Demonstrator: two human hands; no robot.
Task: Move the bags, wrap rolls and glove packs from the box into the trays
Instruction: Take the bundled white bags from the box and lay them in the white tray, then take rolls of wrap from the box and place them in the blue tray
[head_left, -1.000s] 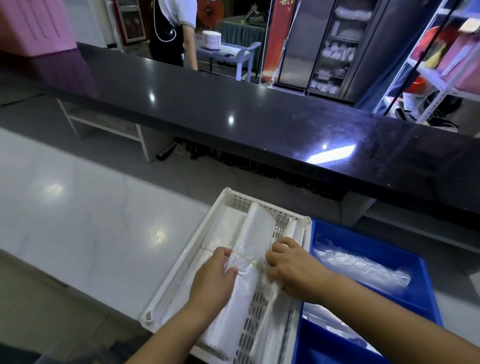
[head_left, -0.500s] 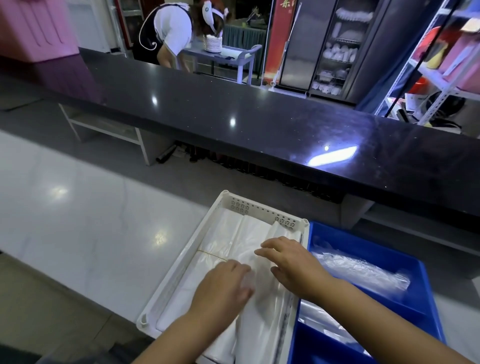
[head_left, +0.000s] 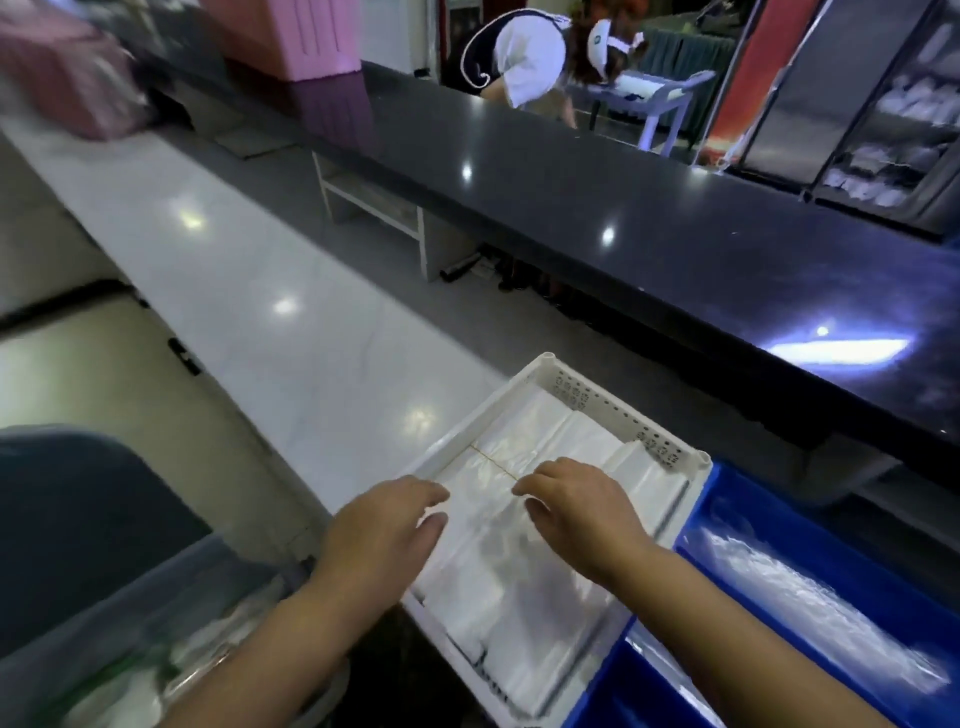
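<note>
A white perforated tray (head_left: 597, 392) lies on the pale counter, filled with flat bundles of white plastic bags (head_left: 524, 587); one bundle has a thin rubber band across it. My left hand (head_left: 382, 535) hovers over the tray's left side with its fingers apart, holding nothing. My right hand (head_left: 576, 512) is spread just above the bags near the middle, also holding nothing. To the right sits a blue tray (head_left: 831, 525) with clear wrapped packs (head_left: 810, 608) inside. At the lower left is a grey box (head_left: 104, 623) with more white and green packs in it.
A long black counter (head_left: 623, 208) runs behind the trays. A pink bin (head_left: 291, 36) and a pink blurred object (head_left: 67, 78) stand at the far left. A person bends over a small table beyond the counter. Shelving stands at the right.
The view has swung left, bringing the grey box into sight. Both hands have let go of the bag bundle, which now lies flat in the white tray, and have lifted slightly.
</note>
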